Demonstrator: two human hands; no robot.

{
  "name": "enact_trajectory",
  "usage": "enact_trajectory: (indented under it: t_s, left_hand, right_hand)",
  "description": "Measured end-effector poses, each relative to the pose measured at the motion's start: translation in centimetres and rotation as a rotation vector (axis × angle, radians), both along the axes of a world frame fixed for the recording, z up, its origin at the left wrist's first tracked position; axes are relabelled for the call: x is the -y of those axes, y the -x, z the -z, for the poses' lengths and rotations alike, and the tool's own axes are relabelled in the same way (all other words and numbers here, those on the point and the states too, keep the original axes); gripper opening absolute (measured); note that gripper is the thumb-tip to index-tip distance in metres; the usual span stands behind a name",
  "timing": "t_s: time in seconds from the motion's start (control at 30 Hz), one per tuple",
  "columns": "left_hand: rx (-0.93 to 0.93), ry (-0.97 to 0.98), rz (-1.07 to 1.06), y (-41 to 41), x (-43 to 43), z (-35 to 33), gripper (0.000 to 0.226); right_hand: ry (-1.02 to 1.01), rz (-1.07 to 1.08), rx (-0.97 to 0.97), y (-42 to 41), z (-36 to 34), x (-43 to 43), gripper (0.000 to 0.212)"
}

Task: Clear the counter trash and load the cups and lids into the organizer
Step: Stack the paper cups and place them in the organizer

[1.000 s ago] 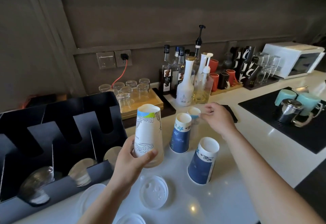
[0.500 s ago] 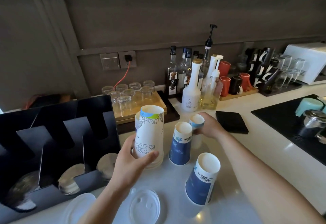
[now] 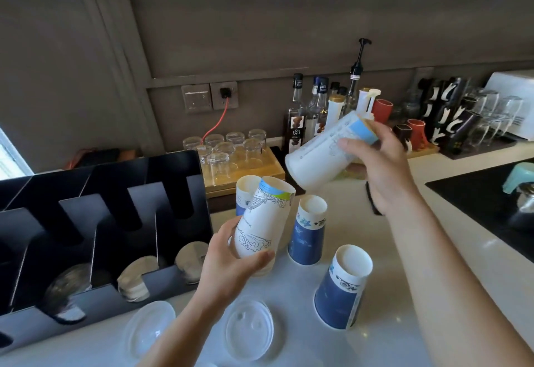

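Two white cups off the counter, one to each hand. Left hand [image 3: 231, 259] curled round a printed cup [image 3: 265, 222], base up and leaning right, with what looks like more nested under it, though hard to tell. Right hand [image 3: 381, 164] wrapped round a tilted cup [image 3: 320, 153], held higher, mouth aimed down-left toward the printed cup's base, the two cups apart. Three blue cups [image 3: 307, 233] standing rim down on the white counter [image 3: 404, 251]: a rear one [image 3: 244, 193] half hidden behind the printed cup, a middle one just beside the left hand, a nearest one [image 3: 342, 288] toward the front. Two clear lids [image 3: 249, 329] lying flat in front, the second [image 3: 151, 326] close to the front lip of the black organizer [image 3: 173, 193]. Three lid stacks [image 3: 135, 280] leaning in separate organizer slots, tall cut-outs above them. About eight glasses [image 3: 219, 161] upside down on a wooden tray [image 3: 260, 170] against the organizer's right wall. Several syrup bottles [image 3: 296, 124] along the back. Bare counter between the nearest blue cup and the black mat [image 3: 476, 202] at right; tighter between lids, cups and organizer front.
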State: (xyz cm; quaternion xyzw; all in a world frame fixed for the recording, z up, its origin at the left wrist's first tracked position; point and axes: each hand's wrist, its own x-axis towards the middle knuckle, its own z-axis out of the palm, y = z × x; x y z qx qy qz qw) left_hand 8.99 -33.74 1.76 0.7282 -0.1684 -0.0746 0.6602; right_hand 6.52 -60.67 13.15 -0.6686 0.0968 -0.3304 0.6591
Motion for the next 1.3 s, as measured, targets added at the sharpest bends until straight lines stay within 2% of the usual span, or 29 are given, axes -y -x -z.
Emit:
enact_trajectory:
  t_s: [0.13, 0.37, 0.5, 0.6, 0.7, 0.87, 0.9, 0.93, 1.0, 1.13, 1.3]
  left_hand:
    - [0.014, -0.029, -0.039, 0.1, -0.7, 0.1, 0.066]
    - [0.065, -0.046, -0.008, 0.0, -2.1, -1.2, 0.080]
    - [-0.005, 0.178, -0.001, 0.4, -3.3, -1.6, 0.085]
    - [-0.110, 0.394, 0.034, 0.5, -4.1, -1.5, 0.092]
    - [-0.250, 0.612, 0.086, 0.8, -4.7, -1.9, 0.082]
    - [-0.436, 0.707, -0.140, 1.4, -5.6, -3.0, 0.050]
    - [-0.416, 0.654, -0.165, 1.5, -5.8, -3.2, 0.046]
    - [-0.407, 0.606, -0.149, 1.7, -6.2, -3.2, 0.046]
    - [-0.458, 0.654, -0.132, 1.7, -7.1, -3.0, 0.049]
    - [-0.444, 0.711, -0.183, 1.4, -9.0, -4.0, 0.053]
    - [-0.374, 0.693, -0.209, 0.7, -13.0, -5.0, 0.053]
  right_hand:
    - [-0.075, -0.120, -0.021, 0.0, 0.1, -3.3, 0.046]
    - [-0.112, -0.267, -0.060, 1.0, 1.9, -6.7, 0.058]
    - [-0.125, -0.304, -0.074, 1.8, 3.9, -9.4, 0.058]
    - [-0.197, -0.323, -0.056, 2.2, 5.0, -11.2, 0.041]
    - [-0.245, -0.344, -0.051, 2.4, 5.6, -12.5, 0.057]
    - [-0.236, -0.389, -0.011, 2.1, 6.9, -14.3, 0.060]
    - [-0.223, -0.402, -0.013, 2.0, 7.2, -14.7, 0.058]
    - [-0.208, -0.413, -0.017, 1.8, 7.5, -15.3, 0.056]
    - [-0.181, -0.414, -0.027, 1.5, 7.9, -16.5, 0.057]
    - [-0.108, -0.383, -0.012, 0.7, 8.0, -19.3, 0.074]
    - [-0.148, -0.410, -0.012, -0.7, 6.7, -22.6, 0.065]
